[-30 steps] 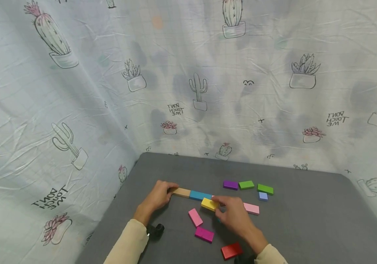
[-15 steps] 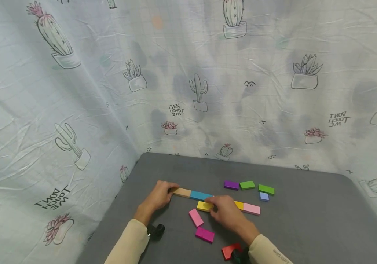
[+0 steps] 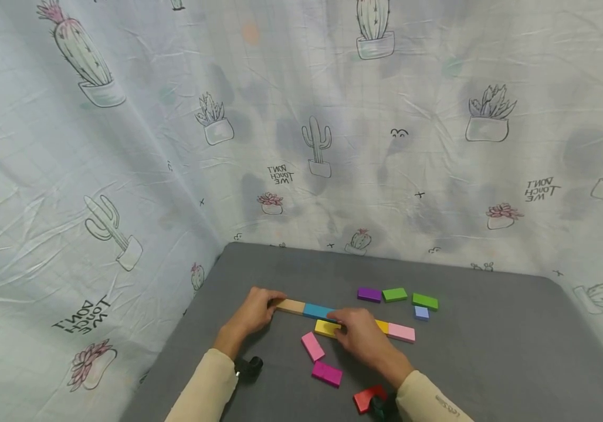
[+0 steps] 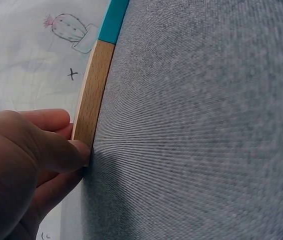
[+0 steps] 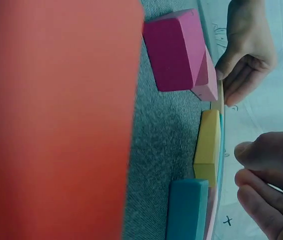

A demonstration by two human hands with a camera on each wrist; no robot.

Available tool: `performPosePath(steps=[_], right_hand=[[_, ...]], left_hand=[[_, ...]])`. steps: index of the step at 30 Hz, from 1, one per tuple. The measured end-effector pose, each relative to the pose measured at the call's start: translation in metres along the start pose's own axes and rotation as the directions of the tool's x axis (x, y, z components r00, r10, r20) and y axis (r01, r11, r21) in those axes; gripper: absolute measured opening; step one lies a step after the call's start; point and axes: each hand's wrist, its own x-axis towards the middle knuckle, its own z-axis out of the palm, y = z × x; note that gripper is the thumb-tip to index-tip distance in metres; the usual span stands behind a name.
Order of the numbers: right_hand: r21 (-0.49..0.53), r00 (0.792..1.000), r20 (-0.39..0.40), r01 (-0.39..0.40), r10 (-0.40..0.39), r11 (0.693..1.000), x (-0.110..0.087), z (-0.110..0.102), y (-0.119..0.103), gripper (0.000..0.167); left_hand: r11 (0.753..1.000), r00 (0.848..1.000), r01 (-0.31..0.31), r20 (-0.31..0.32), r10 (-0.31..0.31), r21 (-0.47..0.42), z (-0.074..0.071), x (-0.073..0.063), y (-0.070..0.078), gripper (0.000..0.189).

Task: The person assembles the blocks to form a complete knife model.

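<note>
A row of flat blocks runs across the grey table. My left hand [image 3: 253, 310] pinches the bare wooden block [image 4: 92, 90] at its left end, thumb on the near side. Beyond it come a blue block [image 3: 318, 312], a stretch hidden by my right hand, a golden-yellow block [image 3: 382, 327] and a light pink block [image 3: 402, 333]. My right hand [image 3: 362, 334] hovers over the row's middle. In the right wrist view its thumb and fingers appear apart from the loose yellow block [image 5: 206, 142]. A teal block [image 5: 186, 207] stands near that one.
A pink block [image 3: 312, 347], a magenta block [image 3: 327, 373] and a red block [image 3: 367, 398] lie nearer me. Behind the row are a purple block [image 3: 369, 294], two green blocks [image 3: 395, 295] and a small light-blue block [image 3: 421, 313]. A cactus-print curtain [image 3: 412, 176] borders the table.
My right hand has moved left with the yellow block, which now lies in front of the blue block, and its fingers have come off it. My left hand stays on the wooden block.
</note>
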Motion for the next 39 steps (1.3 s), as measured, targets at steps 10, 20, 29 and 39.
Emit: performPosePath(steps=[10,20,29,39], right_hand=[[0.048,0.998,0.047,-0.05,0.048,0.998,0.0039,0.0013,0.003,0.038],[0.004,0.999,0.035,0.022,-0.022,1.0,0.0068,0.0052,0.0042,0.034],[0.028,0.999,0.033,0.003,-0.004,1.0,0.007,0.0064,0.0055,0.032],[0.033,1.0,0.022,-0.006,0.005,0.999,0.0063,0.0091,0.0052,0.029]], left_hand=[[1.0,1.0,-0.006,0.002,0.006,0.001,0.0009,0.0004,-0.0011,0.031],[1.0,1.0,0.007,0.002,-0.007,-0.007,-0.0001,0.0002,0.0014,0.032],[1.0,1.0,0.013,0.002,-0.013,-0.007,0.0002,0.0004,0.0024,0.031],[1.0,1.0,0.019,0.008,-0.019,-0.01,0.0004,0.0003,0.002,0.032]])
